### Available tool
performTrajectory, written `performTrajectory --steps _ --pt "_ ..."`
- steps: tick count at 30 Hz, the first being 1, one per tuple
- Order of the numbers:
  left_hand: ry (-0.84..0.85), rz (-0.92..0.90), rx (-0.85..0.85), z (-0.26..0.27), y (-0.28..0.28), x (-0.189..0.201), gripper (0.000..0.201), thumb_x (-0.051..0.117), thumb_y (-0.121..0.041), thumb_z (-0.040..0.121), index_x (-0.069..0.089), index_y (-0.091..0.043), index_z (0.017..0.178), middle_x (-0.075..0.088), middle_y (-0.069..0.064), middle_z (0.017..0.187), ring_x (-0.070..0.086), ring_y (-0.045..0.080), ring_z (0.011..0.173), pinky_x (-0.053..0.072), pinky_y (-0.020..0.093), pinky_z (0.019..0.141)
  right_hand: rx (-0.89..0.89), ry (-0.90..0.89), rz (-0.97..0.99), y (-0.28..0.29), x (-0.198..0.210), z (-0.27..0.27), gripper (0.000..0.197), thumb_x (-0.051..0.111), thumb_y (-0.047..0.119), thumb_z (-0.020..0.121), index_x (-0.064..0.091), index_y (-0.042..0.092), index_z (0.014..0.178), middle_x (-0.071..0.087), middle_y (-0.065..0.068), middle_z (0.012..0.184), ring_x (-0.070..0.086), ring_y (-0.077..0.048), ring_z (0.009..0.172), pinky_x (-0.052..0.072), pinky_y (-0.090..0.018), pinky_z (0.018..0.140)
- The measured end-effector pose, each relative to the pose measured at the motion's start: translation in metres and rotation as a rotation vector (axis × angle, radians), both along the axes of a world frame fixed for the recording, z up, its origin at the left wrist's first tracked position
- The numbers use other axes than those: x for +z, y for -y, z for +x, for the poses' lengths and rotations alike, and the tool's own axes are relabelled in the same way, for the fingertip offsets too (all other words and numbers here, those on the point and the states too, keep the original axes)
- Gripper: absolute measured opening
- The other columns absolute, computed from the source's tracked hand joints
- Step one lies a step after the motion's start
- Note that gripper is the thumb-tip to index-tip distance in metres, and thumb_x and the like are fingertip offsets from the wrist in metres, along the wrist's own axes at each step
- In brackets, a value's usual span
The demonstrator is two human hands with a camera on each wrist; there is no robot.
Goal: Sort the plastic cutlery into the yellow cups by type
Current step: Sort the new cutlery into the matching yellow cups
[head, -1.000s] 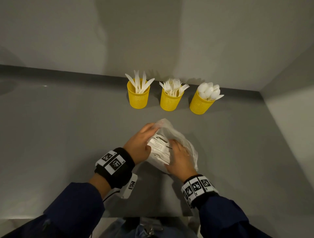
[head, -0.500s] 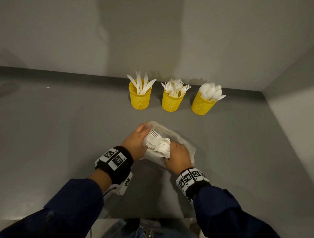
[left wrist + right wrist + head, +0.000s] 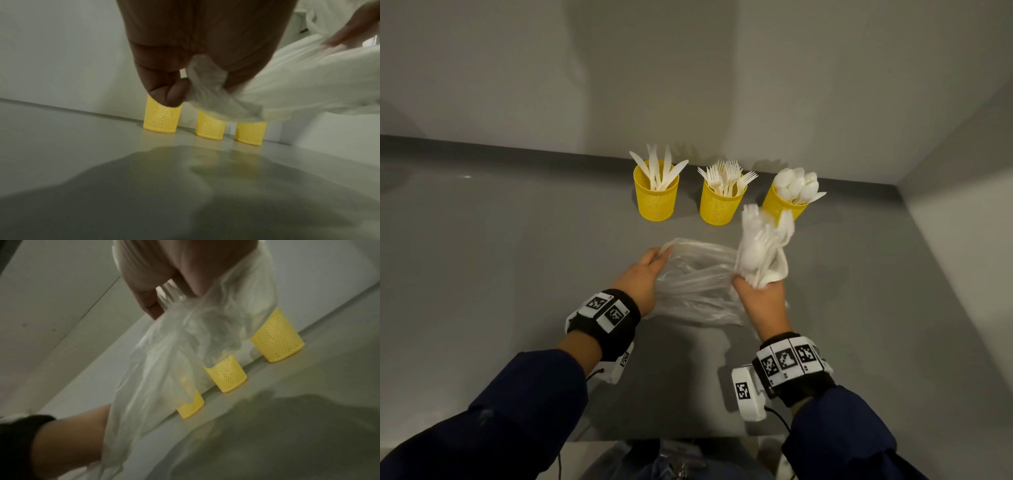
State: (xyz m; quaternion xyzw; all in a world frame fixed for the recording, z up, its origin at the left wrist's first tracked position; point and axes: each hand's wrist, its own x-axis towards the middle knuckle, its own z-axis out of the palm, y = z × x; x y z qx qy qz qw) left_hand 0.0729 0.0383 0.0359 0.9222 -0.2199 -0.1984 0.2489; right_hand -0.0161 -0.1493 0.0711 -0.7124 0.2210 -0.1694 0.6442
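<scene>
Pulling the bunch (image 3: 763, 246) clear of the bag (image 3: 695, 284) goes best if the left hand (image 3: 642, 279) keeps the bag's edge pinned low while the right hand (image 3: 762, 301) lifts straight up, so no piece snags in the film. The right fingers (image 3: 144, 293) are curled tight round the handles of the bunch, with some film seemingly caught in the same grip; heads fan out above the fist, just in front of the spoon cup (image 3: 784, 205). The left fingers (image 3: 166, 94) pinch the bag's rim above the bench (image 3: 517, 274). The bunch looks mixed, so I judge it needs splitting among knife cup (image 3: 655, 198), fork cup (image 3: 719, 205) and spoon cup.
</scene>
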Motion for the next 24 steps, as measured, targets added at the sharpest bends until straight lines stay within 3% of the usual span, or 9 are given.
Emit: performTrajectory --steps 1,3,5,7,9,12,15,19,24 --pt "0.008 -0.014 -0.008 -0.001 0.002 0.001 0.089 0.047 0.008 0.076 0.007 -0.028 0.146 0.015 0.004 0.151 0.045 0.033 0.122 0.039 0.034 0.101 -0.054 -0.001 0.072 0.003 -0.001 0.001 0.051 0.065 -0.007 0.078 0.048 0.007 0.124 0.063 0.000 0.104 0.060 -0.002 0.095 0.046 -0.009 0.081" --pt "0.010 -0.054 -0.023 -0.003 0.006 0.002 0.089 0.048 0.008 0.075 0.007 -0.029 0.146 0.016 0.003 0.151 0.045 0.033 0.123 0.039 0.034 0.102 -0.141 -0.017 0.230 0.006 -0.003 0.001 0.061 0.071 0.005 0.075 0.046 0.006 0.130 0.062 -0.006 0.114 0.060 -0.016 0.104 0.047 -0.025 0.090" --pt "0.006 -0.055 -0.019 -0.004 0.008 0.002 0.090 0.047 0.007 0.074 0.007 -0.030 0.145 0.016 0.003 0.151 0.047 0.033 0.121 0.040 0.035 0.102 -0.222 0.030 0.432 0.009 -0.003 0.002 0.054 0.070 0.012 0.069 0.052 0.005 0.119 0.064 -0.009 0.101 0.065 -0.016 0.088 0.053 -0.029 0.080" --pt "0.001 -0.041 0.000 -0.005 0.005 -0.001 0.089 0.048 0.006 0.074 0.008 -0.030 0.145 0.017 0.003 0.150 0.051 0.034 0.115 0.043 0.036 0.097 -0.277 0.120 0.588 0.017 0.002 0.005 0.030 0.062 0.005 0.075 0.055 0.003 0.105 0.061 -0.009 0.085 0.064 -0.013 0.067 0.052 -0.028 0.066" --pt "-0.001 -0.028 0.020 -0.007 -0.001 -0.004 0.089 0.047 0.007 0.073 0.010 -0.030 0.145 0.018 0.002 0.149 0.053 0.034 0.110 0.045 0.037 0.095 -0.249 0.182 0.664 0.027 0.008 0.005 0.015 0.051 0.000 0.083 0.054 0.004 0.097 0.062 -0.008 0.078 0.060 -0.013 0.057 0.050 -0.029 0.060" --pt "0.006 -0.012 0.064 -0.007 -0.007 -0.007 0.089 0.047 0.008 0.074 0.010 -0.030 0.145 0.017 0.002 0.149 0.054 0.034 0.110 0.045 0.037 0.095 -0.171 0.205 0.702 0.032 0.017 0.002 0.011 0.046 0.002 0.087 0.050 0.004 0.097 0.063 -0.006 0.073 0.058 -0.016 0.055 0.052 -0.028 0.056" --pt "0.017 0.021 0.107 -0.002 -0.016 -0.009 0.089 0.049 0.007 0.076 0.008 -0.029 0.145 0.016 0.004 0.150 0.053 0.035 0.112 0.043 0.036 0.098 -0.100 0.242 0.765 0.028 0.027 0.001 0.008 0.045 0.004 0.087 0.049 0.008 0.081 0.055 -0.003 0.066 0.056 -0.016 0.057 0.051 -0.028 0.061" --pt "-0.046 0.131 0.219 0.006 -0.045 -0.015 0.085 0.049 0.006 0.078 0.010 -0.028 0.145 0.013 0.005 0.152 0.051 0.036 0.114 0.042 0.038 0.101 -0.045 0.297 0.806 0.032 0.039 0.002 0.005 0.045 0.011 0.086 0.048 0.010 0.081 0.055 0.000 0.062 0.055 -0.014 0.056 0.053 -0.026 0.065" --pt "-0.124 0.126 0.370 0.009 -0.087 -0.018 0.074 0.067 0.000 0.073 0.039 -0.025 0.136 0.016 0.012 0.148 0.040 0.034 0.127 0.035 0.038 0.110 0.049 0.030 0.733 0.020 0.042 0.001 0.015 0.044 0.006 0.088 0.052 0.008 0.075 0.058 -0.001 0.055 0.055 -0.013 0.049 0.050 -0.021 0.053"
